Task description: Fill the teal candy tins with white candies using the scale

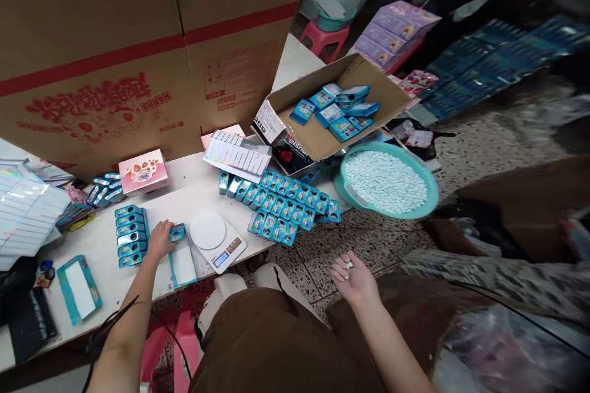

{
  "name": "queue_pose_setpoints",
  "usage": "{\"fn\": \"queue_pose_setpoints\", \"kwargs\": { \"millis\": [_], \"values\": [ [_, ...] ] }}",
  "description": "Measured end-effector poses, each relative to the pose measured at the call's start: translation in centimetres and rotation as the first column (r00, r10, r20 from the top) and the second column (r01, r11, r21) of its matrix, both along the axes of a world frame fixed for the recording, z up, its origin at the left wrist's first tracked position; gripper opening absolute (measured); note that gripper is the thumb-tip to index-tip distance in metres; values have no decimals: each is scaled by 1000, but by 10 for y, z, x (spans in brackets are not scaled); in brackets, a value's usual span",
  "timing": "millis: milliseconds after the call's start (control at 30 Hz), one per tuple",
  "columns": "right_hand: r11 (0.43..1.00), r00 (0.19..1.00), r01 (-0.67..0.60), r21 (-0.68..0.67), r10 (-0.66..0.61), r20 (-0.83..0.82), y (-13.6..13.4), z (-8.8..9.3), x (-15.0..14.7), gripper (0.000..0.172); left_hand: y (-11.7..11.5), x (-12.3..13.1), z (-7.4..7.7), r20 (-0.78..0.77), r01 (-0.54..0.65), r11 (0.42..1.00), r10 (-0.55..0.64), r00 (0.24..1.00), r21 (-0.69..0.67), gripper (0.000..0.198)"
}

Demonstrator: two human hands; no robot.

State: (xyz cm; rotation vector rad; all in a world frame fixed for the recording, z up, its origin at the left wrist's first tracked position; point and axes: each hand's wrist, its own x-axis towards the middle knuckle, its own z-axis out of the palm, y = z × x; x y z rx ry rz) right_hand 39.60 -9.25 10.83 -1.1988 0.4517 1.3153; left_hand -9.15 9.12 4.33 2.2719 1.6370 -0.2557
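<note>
My left hand [160, 238] rests on the white table [106, 258], its fingers closed round a small blue tin [177, 233] beside a stack of similar blue tins [131, 235]. A white kitchen scale [216, 237] stands just right of that hand. My right hand [354, 276] hangs over the floor above my knee, fingers curled on a few small white candies [348, 264]. A teal basin [426, 178] full of white candies sits on the floor ahead of it.
Several rows of blue tins [286, 206] lie on the table's right end. An open cardboard box [341, 113] holds more tins. A big brown carton [138, 43] walls the back. Sticker sheets [25, 212] and flat teal boxes [79, 288] lie at the left.
</note>
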Motion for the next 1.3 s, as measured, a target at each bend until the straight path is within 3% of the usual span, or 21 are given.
{"fn": "queue_pose_setpoints", "kwargs": {
  "millis": [67,167,333,433,500,567,633,733,867,967,1100,1300],
  "values": [
    [1000,1000,14,-2,-14,2,2,3,-2,32,12,-2,-5,-23,-5,996,3,1000,-87,57],
    [999,1000,27,-16,-27,9,6,5,-3,33,23,-3,-14,-112,-37,985,18,994,-167,52],
    [1000,999,18,-16,-17,46,13,2,1,32,30,-7,-21,-170,-88,989,67,983,-120,47],
    [1000,999,-1,-4,1,48,18,-3,6,32,28,-2,-9,-114,-29,1000,30,993,13,66],
    [999,998,-41,14,40,57,21,-6,10,32,18,17,3,-36,14,980,-7,999,197,81],
    [996,995,-79,29,77,68,25,-10,14,33,1,52,13,72,21,952,-45,996,304,81],
    [995,994,-99,29,98,57,29,-11,19,33,-20,100,16,198,49,962,-105,975,269,68],
    [994,994,-108,-4,108,-11,36,-9,26,33,-44,179,7,367,146,979,-190,911,144,60],
    [994,993,-89,-55,85,-78,42,-3,41,31,-44,251,-8,441,217,974,-220,870,58,65],
    [993,993,-99,-60,95,-70,42,-2,59,30,-29,269,-14,372,275,961,-267,889,31,65],
    [992,992,-123,-39,121,-38,40,-9,83,31,-13,269,-15,251,352,936,-333,909,-30,55],
    [992,991,-124,-34,123,-47,43,-16,106,31,-5,263,-1,147,350,936,-352,924,37,38]
  ]
}}
